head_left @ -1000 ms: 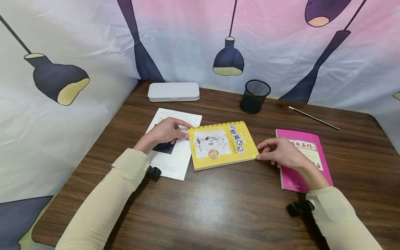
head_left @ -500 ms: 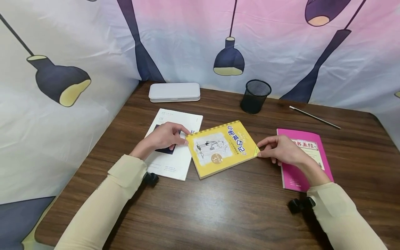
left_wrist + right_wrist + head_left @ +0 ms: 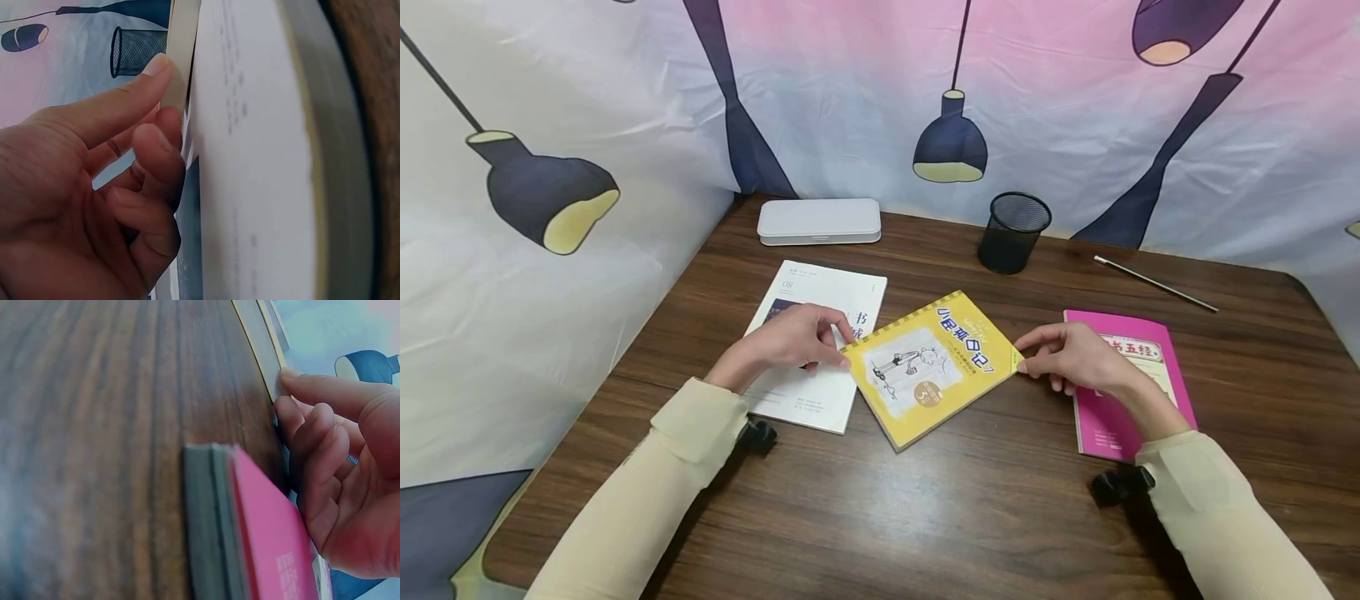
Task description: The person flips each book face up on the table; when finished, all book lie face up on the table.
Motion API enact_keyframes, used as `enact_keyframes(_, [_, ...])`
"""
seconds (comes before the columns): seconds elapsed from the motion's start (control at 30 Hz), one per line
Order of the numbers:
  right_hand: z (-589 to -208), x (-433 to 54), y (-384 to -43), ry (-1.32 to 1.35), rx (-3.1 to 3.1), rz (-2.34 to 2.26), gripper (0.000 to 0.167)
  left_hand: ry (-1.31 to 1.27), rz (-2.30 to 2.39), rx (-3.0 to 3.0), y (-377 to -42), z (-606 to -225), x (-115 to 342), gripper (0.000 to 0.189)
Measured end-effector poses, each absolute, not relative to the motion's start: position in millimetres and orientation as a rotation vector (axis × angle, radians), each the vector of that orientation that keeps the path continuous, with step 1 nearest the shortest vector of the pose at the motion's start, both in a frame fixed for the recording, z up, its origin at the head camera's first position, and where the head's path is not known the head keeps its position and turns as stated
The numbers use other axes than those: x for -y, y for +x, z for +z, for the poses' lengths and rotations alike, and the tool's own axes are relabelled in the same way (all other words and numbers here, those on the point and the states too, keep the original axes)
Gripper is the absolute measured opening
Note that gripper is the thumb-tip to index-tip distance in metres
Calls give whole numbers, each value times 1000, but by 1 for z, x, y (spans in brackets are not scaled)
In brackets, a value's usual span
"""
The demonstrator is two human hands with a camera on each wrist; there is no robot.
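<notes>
A yellow book (image 3: 925, 367) with a cartoon drawing lies turned at an angle in the middle of the table. My left hand (image 3: 797, 337) pinches its left corner between thumb and fingers, above a white book (image 3: 808, 400). In the left wrist view, the left thumb presses the edge of the yellow book (image 3: 178, 81), beside the white book (image 3: 256, 156). At the opposite corner, my right hand (image 3: 1078, 358) pinches the yellow book with thumb and fingertips. Part of the right hand overlaps a pink book (image 3: 1112, 429), whose page edges show in the right wrist view.
Along the back of the wooden table (image 3: 880, 525) stand a white pencil case (image 3: 818, 221) and a black mesh pen holder (image 3: 1013, 233). A pencil (image 3: 1153, 283) lies at the back right. A printed cloth (image 3: 850, 100) hangs behind the table.
The yellow book has turned counterclockwise, its left end swinging toward the front edge. My left hand has moved slightly nearer with it, while the right hand stays at its corner.
</notes>
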State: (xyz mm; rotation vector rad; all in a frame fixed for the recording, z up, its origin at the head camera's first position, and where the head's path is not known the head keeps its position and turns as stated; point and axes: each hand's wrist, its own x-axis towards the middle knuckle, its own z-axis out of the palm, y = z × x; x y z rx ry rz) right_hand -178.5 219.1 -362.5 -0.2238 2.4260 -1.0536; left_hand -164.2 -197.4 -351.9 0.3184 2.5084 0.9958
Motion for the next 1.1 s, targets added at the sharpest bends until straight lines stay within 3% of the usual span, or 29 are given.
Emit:
enact_keyframes(0.2, [-362, -219, -181, -200, -2398, -1074, 47, 360, 991, -2484, -160, -351, 198, 24])
enact_keyframes(0.87, [-362, -216, -183, -148, -2376, -1143, 44, 502, 956, -2280, -155, -350, 193, 73])
enact_keyframes(1.1, [-363, -215, -183, -112, -2360, -1179, 40, 474, 951, -2229, -152, -349, 188, 81])
